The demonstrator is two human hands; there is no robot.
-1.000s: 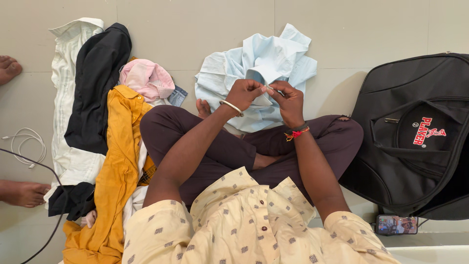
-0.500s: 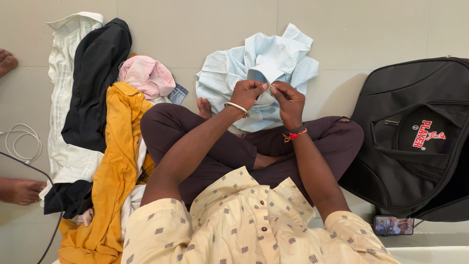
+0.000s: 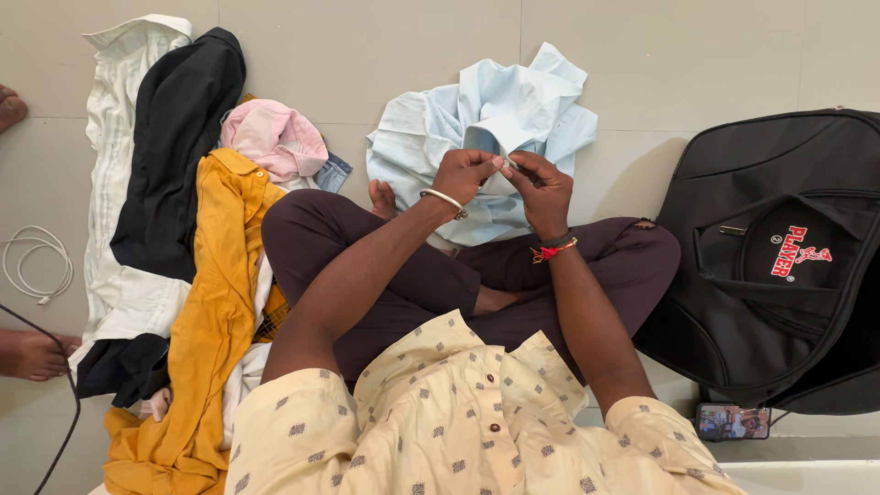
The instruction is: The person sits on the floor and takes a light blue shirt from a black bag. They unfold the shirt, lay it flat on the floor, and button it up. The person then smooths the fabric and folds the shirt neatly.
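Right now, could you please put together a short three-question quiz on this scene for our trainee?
1. True or false: both hands are raised above the light blue shirt on the floor.
2. What lies on the floor to the person's right? A) a black backpack B) a wooden stool C) a bucket
3. Which wrist wears the metal bangle?

Key
1. True: the left hand and right hand meet, fingertips pinched together over the shirt; what they pinch is too small to tell.
2. A.
3. The left wrist; the right wrist has a red thread band.
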